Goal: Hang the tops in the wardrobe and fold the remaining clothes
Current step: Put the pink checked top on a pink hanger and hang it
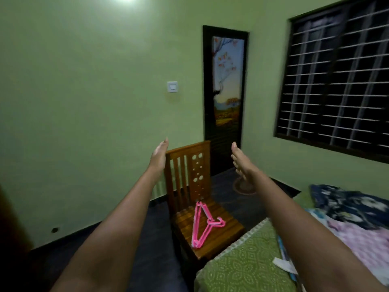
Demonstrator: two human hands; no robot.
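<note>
Both forearms outstretched, left hand (159, 155) and right hand (242, 163) raised, fingers straight, holding nothing

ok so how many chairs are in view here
1. The wooden chair stands on the dark floor between the green wall and the bed, with pink hangers lying on its seat. Others could be outside the frame.

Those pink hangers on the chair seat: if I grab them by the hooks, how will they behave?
The pink hangers look like thin plastic, so probably light and fairly stiff. Several seem stacked loosely, so they may fan apart or snag on each other when lifted. The wooden chair seat is slatted and the hangers lie near its front edge, so a push could slide them off.
</note>
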